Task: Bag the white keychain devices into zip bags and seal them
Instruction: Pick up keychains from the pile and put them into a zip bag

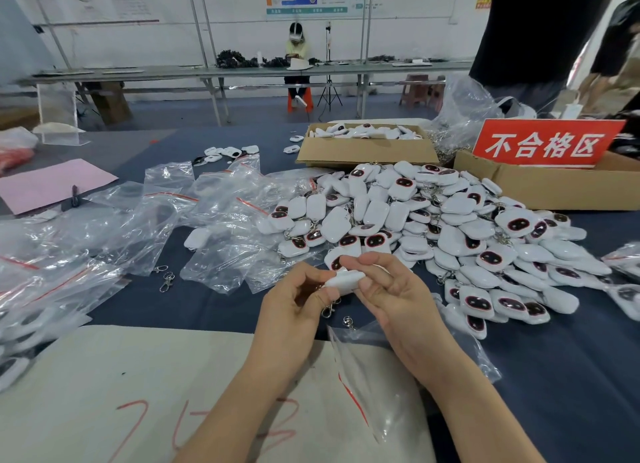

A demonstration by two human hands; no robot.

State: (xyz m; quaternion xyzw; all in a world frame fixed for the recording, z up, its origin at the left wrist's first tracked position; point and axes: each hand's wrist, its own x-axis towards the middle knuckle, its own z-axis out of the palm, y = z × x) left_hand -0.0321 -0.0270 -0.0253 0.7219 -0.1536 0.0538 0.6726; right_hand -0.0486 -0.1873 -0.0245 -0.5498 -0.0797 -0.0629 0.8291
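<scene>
Grip check: my left hand [294, 306] and right hand [394, 300] both pinch one white keychain device [346, 279] in curled fingers, above the blue table [571, 376]. Zip bag [360, 379] lies beneath my right forearm; device pile [450, 227] just beyond.

The keychain device [344, 280] you hold is plain white. The pile of devices [450, 227] before you is white too, many with a black oval face rimmed in dark red. Your zip bags [214, 199] are clear with a red stripe at the seal. The table cover [571, 376] is dark blue, the paper sheet [52, 183] pink, the box [367, 149] brown, the sign [543, 144] red with white characters.
</scene>
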